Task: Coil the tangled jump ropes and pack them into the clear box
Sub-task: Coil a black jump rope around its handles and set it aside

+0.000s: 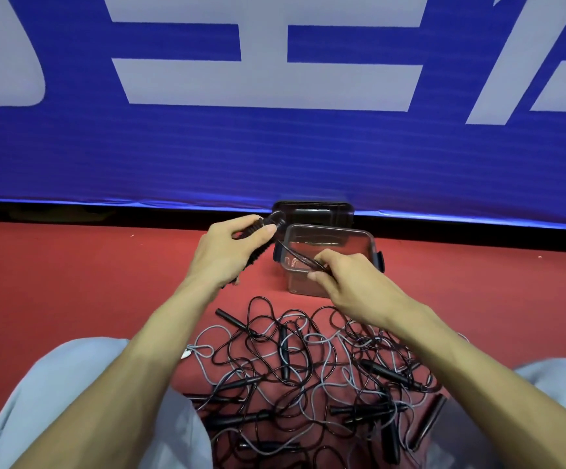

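1. At the near edge of the floor (72,282), a seated person's knees in pale trousers (55,401) spread to either side.
2. Between the knees lies the tangle of jump ropes (308,367). Black and grey cords loop over one another, with black handles (386,370) scattered through the heap.
3. Past the heap, the right grip (346,282) is raised over the near left corner of the clear box (300,284). Its thumb and forefinger are closed in a pinch on a thin black cord (291,255), and the other fingers are curled under.
4. To the left and slightly farther, the left grip (231,252) is wrapped round a black ribbed bundle (258,235) held aslant. Whether this is a bare handle or a handle with cord wound on it cannot be told. The pinched cord runs from the bundle's upper end to the right grip.
5. The clear box stands open on the red floor just beyond the tangle, with a dark latch (380,261) on its right side.
6. Behind the box, at the floor's far edge, the lid (312,211) rests against a blue banner (275,147) bearing large pale characters.
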